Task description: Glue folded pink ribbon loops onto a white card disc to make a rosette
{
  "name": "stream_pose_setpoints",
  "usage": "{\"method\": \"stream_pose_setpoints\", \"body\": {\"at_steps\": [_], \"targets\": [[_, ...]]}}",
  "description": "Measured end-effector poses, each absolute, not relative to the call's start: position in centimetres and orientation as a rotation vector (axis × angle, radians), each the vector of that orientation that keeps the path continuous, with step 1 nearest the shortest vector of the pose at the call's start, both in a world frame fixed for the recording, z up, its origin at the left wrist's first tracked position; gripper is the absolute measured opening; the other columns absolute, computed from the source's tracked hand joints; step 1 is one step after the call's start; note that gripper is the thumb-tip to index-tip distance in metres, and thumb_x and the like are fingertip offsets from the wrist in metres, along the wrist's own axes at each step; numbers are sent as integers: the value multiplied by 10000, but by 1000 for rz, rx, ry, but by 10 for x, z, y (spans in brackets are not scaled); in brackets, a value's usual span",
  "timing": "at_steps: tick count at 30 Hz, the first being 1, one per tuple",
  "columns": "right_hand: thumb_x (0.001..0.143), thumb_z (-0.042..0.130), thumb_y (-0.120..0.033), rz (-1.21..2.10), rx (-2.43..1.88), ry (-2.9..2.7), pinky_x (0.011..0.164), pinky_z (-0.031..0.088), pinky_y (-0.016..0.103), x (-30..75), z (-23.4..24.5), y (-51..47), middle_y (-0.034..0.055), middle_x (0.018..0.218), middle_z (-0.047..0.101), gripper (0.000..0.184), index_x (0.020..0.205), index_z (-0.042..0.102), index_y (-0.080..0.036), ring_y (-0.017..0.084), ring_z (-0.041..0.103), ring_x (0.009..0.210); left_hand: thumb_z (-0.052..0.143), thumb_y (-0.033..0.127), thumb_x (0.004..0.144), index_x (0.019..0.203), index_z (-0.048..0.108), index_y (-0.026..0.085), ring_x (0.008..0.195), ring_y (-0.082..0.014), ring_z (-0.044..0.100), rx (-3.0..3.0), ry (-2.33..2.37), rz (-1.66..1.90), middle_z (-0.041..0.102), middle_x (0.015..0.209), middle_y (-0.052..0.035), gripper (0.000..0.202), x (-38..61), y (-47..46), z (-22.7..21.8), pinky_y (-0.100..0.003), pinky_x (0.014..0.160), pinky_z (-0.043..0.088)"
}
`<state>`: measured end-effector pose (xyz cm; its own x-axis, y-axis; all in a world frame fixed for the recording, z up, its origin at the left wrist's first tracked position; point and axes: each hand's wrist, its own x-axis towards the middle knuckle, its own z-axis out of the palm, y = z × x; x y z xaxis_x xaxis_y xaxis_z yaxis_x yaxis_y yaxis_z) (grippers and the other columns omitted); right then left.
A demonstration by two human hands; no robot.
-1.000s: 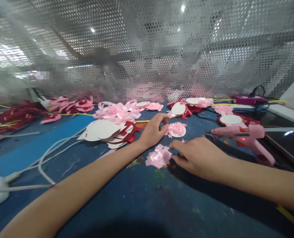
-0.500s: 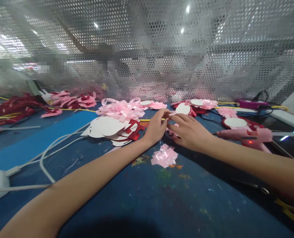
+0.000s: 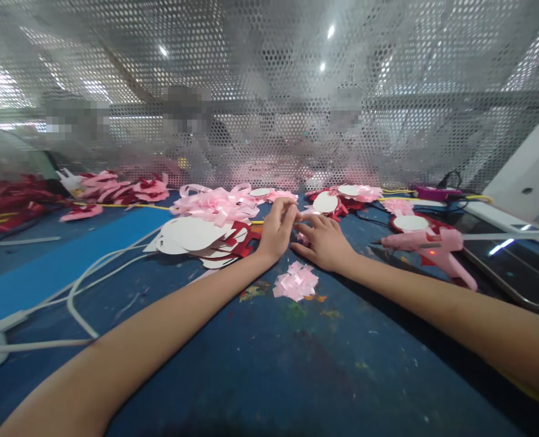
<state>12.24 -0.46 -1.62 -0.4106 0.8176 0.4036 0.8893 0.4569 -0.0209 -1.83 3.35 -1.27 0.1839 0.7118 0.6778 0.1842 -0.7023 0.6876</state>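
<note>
Both hands meet near the middle of the blue table (image 3: 260,364). The left hand (image 3: 276,233) is raised on its edge, thumb and fingertips pinched together at 12 o'clock of the palm; the right hand (image 3: 324,241) lies flat beside it, fingers stretched toward the same spot. Between the two grips sits a small pink ribbon piece (image 3: 302,237) — mostly hidden by the fingers, so whether either grip actually holds it or only touches it cannot be told.

At 6 o'clock from the hands, just apart from them, lies a loose pink ribbon tuft (image 3: 295,281). At 9 o'clock is a stack of white card discs (image 3: 192,238) with red pieces beneath. At 3 o'clock — well apart — a pink glue gun (image 3: 427,246) lies on its side.
</note>
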Motion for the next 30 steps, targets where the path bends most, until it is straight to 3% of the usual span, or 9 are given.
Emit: {"method": "stream_pose_setpoints", "body": {"at_steps": [3,6,13,16,24,27,30], "targets": [[898,454,-474,-271,-1480,-2302,990,326,474,122,-17,-5,124,1384,459,517,1347,444,-218,320,408,1229,369,403,953,973,470,213,708,-128,607,2012,787,1515,588,759,-2,216,-16,29,-12,-256,660,513],[879,470,-488,-246,-1528,-2250,983,331,491,122,-19,-4,108,1407,448,536,1348,436,-230,335,398,1242,360,415,954,976,495,218,697,-133,602,2001,817,1533,590,761,-6,240,-16,27,-12,-250,618,503],[829,500,-566,-163,-1629,-2134,848,431,481,123,-21,-3,189,1325,487,627,1308,453,-164,357,505,1121,469,265,903,880,577,188,867,-184,623,1925,1052,1487,641,862,-37,136,-23,45,-19,-351,829,496],[833,524,-549,-130,-1594,-2148,838,455,479,124,-22,-1,191,1278,514,610,1285,475,-142,345,527,1102,528,294,890,846,605,151,907,-199,629,1890,1070,1387,662,902,-58,168,-22,54,-24,-402,870,488],[904,556,-372,-64,-1344,-2245,896,480,467,127,-22,-1,98,1271,532,389,1240,521,-179,238,559,1086,374,524,924,1047,629,203,1073,-232,626,1753,881,1174,675,1150,-94,428,-16,47,-20,-362,843,530],[880,590,-361,-48,-1300,-2221,931,457,477,127,-25,1,109,1314,505,425,1255,511,-176,257,528,1140,339,573,915,1105,614,202,1086,-252,622,1669,878,1150,655,1203,-104,499,-14,45,-20,-410,888,510],[847,626,-370,-44,-1317,-2115,1007,385,511,128,-28,6,138,1390,435,526,1309,468,-175,302,426,1254,341,568,914,1171,584,205,1229,-259,526,1585,903,1184,579,1318,-101,507,-11,43,-23,-431,1036,402]]}}
